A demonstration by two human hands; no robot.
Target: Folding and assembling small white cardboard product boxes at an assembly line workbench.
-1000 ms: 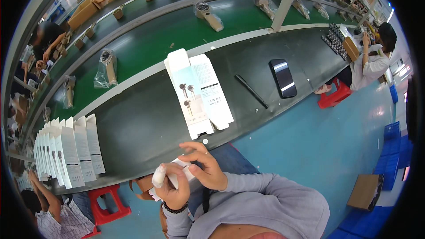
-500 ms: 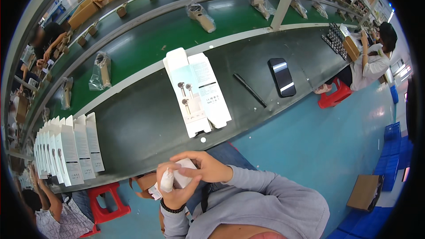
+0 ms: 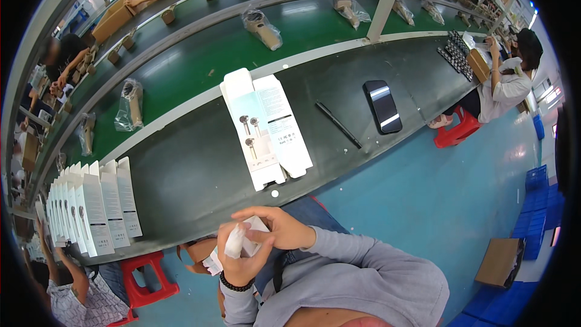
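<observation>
Close to my body, below the table's near edge, both hands are closed round a small white box [image 3: 255, 226]. My left hand [image 3: 241, 261], with a dark beaded bracelet at its wrist, grips the box from the left and below. A white wrapping [image 3: 234, 243] covers what looks like one of its fingers. From the right, my right hand [image 3: 283, 229] presses its fingers along the box's top and side. Part of the box is hidden by the fingers. On the table ahead lie flattened printed cartons [image 3: 266, 133], apart from both hands.
A black pen [image 3: 339, 125] and a phone [image 3: 382, 106] lie right of the cartons. Several upright printed cartons [image 3: 97, 212] stand at the left. Bagged tan devices [image 3: 262, 29] lie on the green conveyor belt [image 3: 193, 54]. Co-workers sit left and right; a red stool [image 3: 143, 278] is at lower left.
The bagged devices on the belt have shifted left. My hands keep their hold on the white box, and the white-wrapped finger has tilted slightly to the right.
</observation>
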